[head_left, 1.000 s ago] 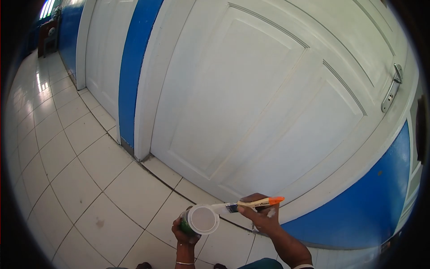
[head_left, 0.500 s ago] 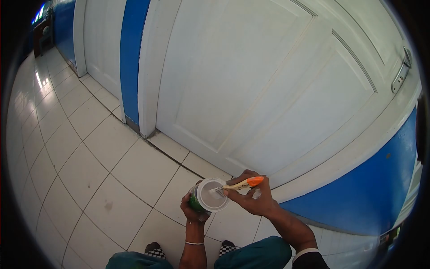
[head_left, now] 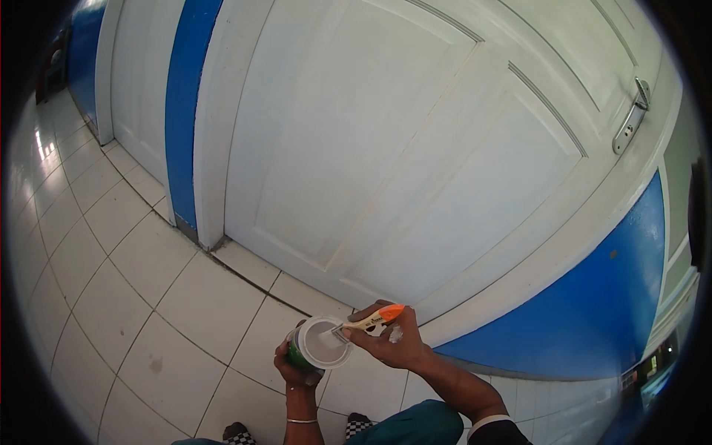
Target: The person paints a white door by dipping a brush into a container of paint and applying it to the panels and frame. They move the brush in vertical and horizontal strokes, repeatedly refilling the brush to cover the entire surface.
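My left hand (head_left: pixel 284 362) is wrapped round a green paint can (head_left: pixel 298 351) with a white rim, tilted so that its open top faces me. Pale paint (head_left: pixel 315 343) shows inside. Between the fingers and thumb of my right hand (head_left: pixel 400 345) is a paintbrush (head_left: pixel 368 320) with a light wooden handle and an orange end. Its bristles reach over the rim into the can's mouth. White smears mark the right hand.
A white panelled door (head_left: pixel 356 141) with a metal handle (head_left: pixel 632 119) stands just ahead. Blue wall (head_left: pixel 586 304) lies to its right, and a blue strip (head_left: pixel 189 111) to its left. Pale floor tiles (head_left: pixel 174 337) spread below, near my checkered shoes (head_left: pixel 359 425).
The whole view has shifted, so door, can and hands sit further left and the hands a little lower. Both hands keep their hold, and the brush stays at the can's mouth.
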`<state>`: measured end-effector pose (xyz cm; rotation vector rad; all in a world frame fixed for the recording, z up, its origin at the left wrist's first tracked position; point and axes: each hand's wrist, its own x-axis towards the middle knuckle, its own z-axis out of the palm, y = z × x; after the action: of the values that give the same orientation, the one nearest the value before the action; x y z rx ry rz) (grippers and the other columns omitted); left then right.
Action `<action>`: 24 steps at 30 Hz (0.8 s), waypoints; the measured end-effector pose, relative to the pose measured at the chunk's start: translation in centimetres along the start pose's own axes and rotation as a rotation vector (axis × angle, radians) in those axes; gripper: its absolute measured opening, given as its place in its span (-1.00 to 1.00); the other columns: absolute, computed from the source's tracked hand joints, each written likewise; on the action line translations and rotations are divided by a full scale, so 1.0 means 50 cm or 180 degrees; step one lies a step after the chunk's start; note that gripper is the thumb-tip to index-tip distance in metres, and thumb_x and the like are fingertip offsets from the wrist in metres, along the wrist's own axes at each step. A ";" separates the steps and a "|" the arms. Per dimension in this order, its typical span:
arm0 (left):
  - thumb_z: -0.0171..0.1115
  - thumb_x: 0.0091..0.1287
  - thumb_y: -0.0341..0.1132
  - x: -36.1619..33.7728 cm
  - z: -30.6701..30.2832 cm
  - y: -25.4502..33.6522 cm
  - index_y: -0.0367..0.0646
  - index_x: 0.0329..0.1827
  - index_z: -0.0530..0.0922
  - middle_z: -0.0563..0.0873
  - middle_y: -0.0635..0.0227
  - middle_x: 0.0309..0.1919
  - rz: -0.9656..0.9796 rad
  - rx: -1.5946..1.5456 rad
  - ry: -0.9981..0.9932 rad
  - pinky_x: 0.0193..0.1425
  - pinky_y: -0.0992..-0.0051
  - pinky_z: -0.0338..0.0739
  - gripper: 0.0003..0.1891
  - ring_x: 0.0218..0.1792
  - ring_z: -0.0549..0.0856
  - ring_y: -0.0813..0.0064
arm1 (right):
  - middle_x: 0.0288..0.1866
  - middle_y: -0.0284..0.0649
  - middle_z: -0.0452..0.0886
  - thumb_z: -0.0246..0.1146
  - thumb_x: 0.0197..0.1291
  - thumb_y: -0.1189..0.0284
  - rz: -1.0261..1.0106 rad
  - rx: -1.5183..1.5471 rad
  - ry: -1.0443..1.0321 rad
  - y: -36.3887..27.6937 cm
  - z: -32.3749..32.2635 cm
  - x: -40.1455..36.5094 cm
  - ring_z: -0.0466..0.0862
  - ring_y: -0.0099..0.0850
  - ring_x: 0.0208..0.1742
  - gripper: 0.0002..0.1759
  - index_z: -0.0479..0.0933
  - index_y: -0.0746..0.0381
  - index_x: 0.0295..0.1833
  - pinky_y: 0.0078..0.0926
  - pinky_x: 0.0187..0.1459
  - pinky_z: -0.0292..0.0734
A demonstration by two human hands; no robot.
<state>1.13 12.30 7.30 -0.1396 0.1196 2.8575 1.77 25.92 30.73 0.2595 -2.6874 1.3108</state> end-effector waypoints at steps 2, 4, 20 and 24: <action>0.02 0.45 0.33 0.003 -0.004 0.000 -0.24 0.52 0.54 0.71 0.03 0.38 -0.0003 -0.0026 -0.0048 0.41 0.07 0.69 -0.15 0.36 0.73 0.04 | -0.27 -0.22 0.84 0.60 0.31 0.43 0.0444 0.0106 0.0039 -0.008 -0.013 -0.003 0.76 -0.58 -0.26 -0.80 0.81 0.33 -0.07 -0.54 -0.27 0.63; 0.03 0.44 0.33 0.005 -0.006 -0.005 -0.24 0.50 0.56 0.73 0.05 0.34 0.0002 0.0001 0.0069 0.37 0.06 0.71 -0.15 0.33 0.74 0.05 | -0.34 -0.26 0.81 0.57 0.34 0.41 0.0548 0.0330 0.0203 0.015 -0.014 -0.011 0.71 -0.64 -0.35 -0.77 0.79 0.37 -0.07 -0.58 -0.33 0.57; 0.01 0.42 0.34 0.017 -0.013 -0.029 -0.11 0.42 0.62 0.74 0.25 0.26 -0.0021 0.0066 0.0460 0.25 0.01 0.73 -0.22 0.27 0.75 0.12 | -0.24 -0.17 0.80 0.54 0.37 0.46 0.0914 0.0997 0.0831 0.074 -0.076 -0.014 0.76 -0.52 -0.27 -0.75 0.71 0.42 -0.02 -0.51 -0.20 0.71; 0.04 0.40 0.35 0.026 -0.047 -0.021 -0.05 0.39 0.63 0.73 0.29 0.27 -0.0094 0.0025 0.0334 0.24 -0.01 0.72 -0.25 0.27 0.74 0.12 | -0.16 -0.09 0.80 0.49 0.39 0.52 0.0562 0.1656 0.1713 0.023 -0.165 0.025 0.80 -0.40 -0.22 -0.75 0.68 0.47 0.04 -0.40 -0.12 0.79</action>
<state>0.39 13.43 4.78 -0.2875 0.1486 2.8198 0.72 33.02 35.15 -0.2559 -1.9336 1.8039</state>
